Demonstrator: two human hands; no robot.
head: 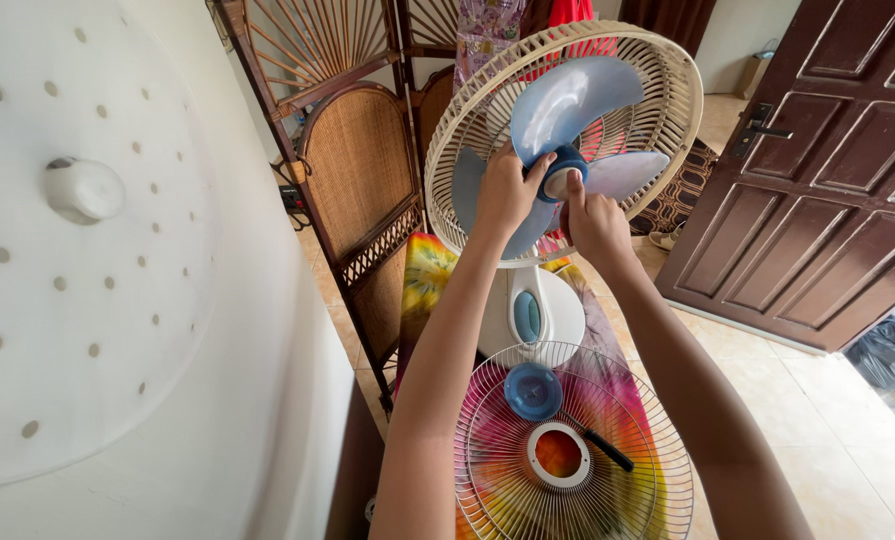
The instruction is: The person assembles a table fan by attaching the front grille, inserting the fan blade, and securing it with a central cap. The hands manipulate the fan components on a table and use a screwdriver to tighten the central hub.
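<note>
So the fan is about halfway taken apart (or halfway put back, can't say which from one look). The front grille (573,455) is already off and lies flat on the tie-dye cloth (428,280) that covers the table, right below the person's arms. A round blue cap (533,390) sits on top of that grille, near its white centre ring, and a dark thin tool (608,450), maybe a screwdriver, lies on the wires just beside the ring.

What's left: the blue blade (568,100) sits on the shaft inside the cream rear guard (668,90), and the guard is on the motor housing. The white fan body (558,310) with its blue oval stands upright on the table between the arms.

The left hand (505,192) is wrapped around the blade hub (566,160), thumb on the dark blue part. The right hand (596,222) is closed on the hub's lower right side, fingers curled behind it, so both hands grip the same spot. Can't tell if the hub nut is on or off, the hands cover it.

Around it: a rattan folding screen (358,160) behind the fan, a brown panelled door (828,170) to the right, a white perforated dome thing (78,240) up close on the left, tiled floor (848,430) below
</note>
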